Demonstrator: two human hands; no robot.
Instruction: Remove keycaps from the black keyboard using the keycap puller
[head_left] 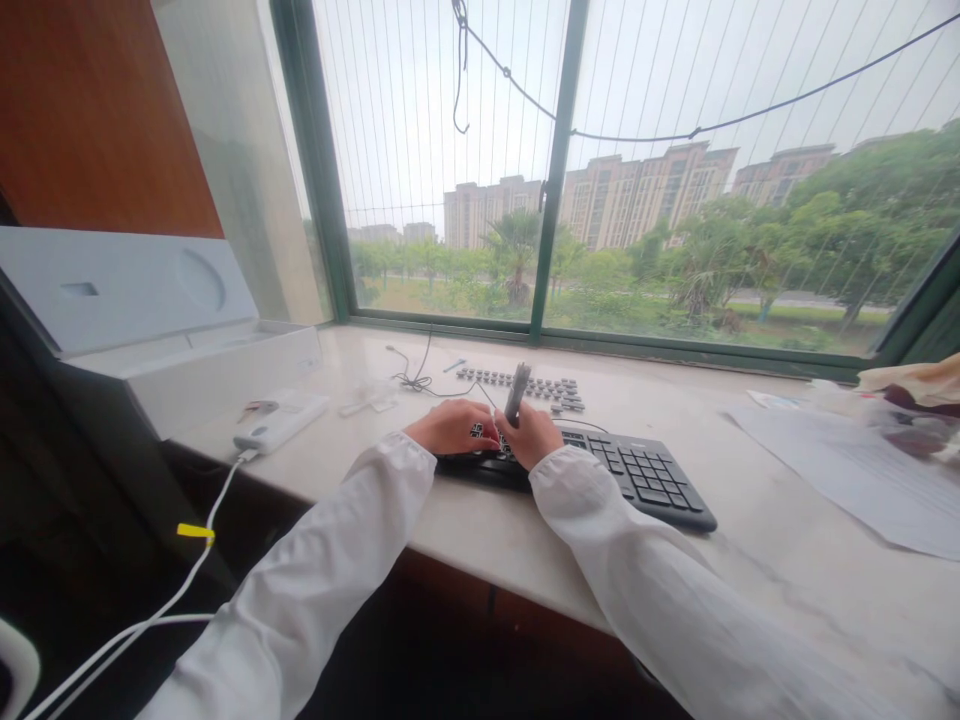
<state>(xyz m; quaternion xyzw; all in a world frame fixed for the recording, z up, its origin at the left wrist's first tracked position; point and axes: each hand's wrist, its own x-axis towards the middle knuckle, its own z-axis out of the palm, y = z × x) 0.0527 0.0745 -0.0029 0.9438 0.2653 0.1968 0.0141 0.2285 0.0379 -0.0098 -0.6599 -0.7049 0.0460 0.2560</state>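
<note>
A black keyboard (637, 472) lies on the pale stone windowsill (495, 540). My left hand (452, 427) rests on the keyboard's left part with its fingers curled down onto the keys. My right hand (534, 434) is closed around a slim grey tool (517, 392) that stands upright above the keys. Both arms wear white sleeves. Behind the keyboard a row of loose keycaps (525, 386) is laid out on the sill.
An open white box (187, 340) stands at the left. A white power bank (281, 423) with a white cable (172, 590) lies near it. Thin wires (416, 378) trail behind. Papers (855, 470) and a bag (911, 385) lie right, under the window.
</note>
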